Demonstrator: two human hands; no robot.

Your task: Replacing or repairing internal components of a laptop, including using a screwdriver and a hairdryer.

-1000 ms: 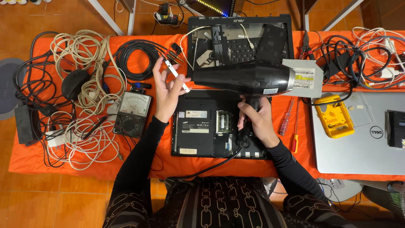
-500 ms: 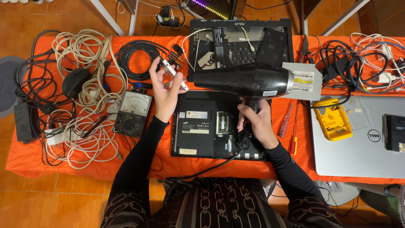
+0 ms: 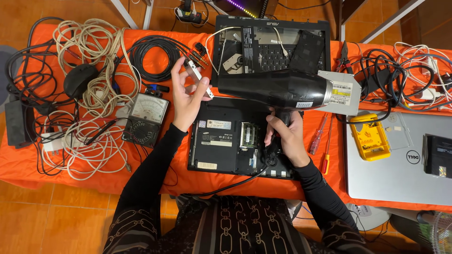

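Two hands busy over an orange-covered table [image 3: 28,164], head view only. Left hand [image 3: 188,96] raised, fingers pinched on a small flat memory module [image 3: 197,77], thin rectangular board with pale edge, held tilted just in front of the nozzle. Right hand [image 3: 285,138] wrapped tight around the handle of a black hair dryer [image 3: 275,87], glossy plastic barrel with a silvery band at the rear, pointing toward the module. Dryer cord runs down off the table edge.

Progress, judged: module is already out of the machine and in hand; the black laptop [image 3: 221,141] lies upside down below with its memory bay open, cover not refitted. So removal looks done, refitting left.

Second disassembled laptop [image 3: 263,44] sits behind, keyboard exposed. Analog multimeter [image 3: 146,117] just left of the left wrist. Coiled white cables [image 3: 94,61], rubbery black cables [image 3: 150,56], yellow tester [image 3: 369,136], silver laptop [image 3: 400,174], red screwdriver [image 3: 316,136] near the right hand.
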